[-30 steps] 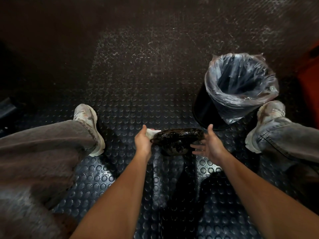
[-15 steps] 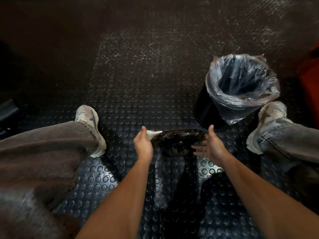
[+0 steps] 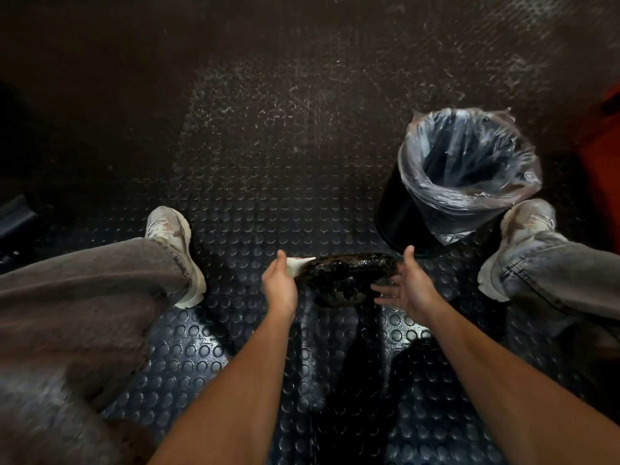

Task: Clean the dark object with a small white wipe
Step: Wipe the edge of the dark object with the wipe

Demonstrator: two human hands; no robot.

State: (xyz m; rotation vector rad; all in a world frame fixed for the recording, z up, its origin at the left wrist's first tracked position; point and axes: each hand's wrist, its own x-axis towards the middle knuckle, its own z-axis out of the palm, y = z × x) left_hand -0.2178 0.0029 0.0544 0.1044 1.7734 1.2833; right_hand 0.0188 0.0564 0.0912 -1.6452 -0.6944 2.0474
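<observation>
Since the earlier frames the left hand (image 3: 280, 286) has barely shifted, still pinching the small white wipe (image 3: 297, 264) against the left end of the dark object (image 3: 347, 278), which is held above the studded floor (image 3: 268, 182) between the two hands. The right hand (image 3: 407, 290) cradles the object's right end with its fingers spread and nearly straight, thumb up. A lined bin (image 3: 466, 176) stands just beyond, beside the right shoe (image 3: 516, 236).

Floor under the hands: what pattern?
Raised round studs on dark rubber floor, head view.
</observation>
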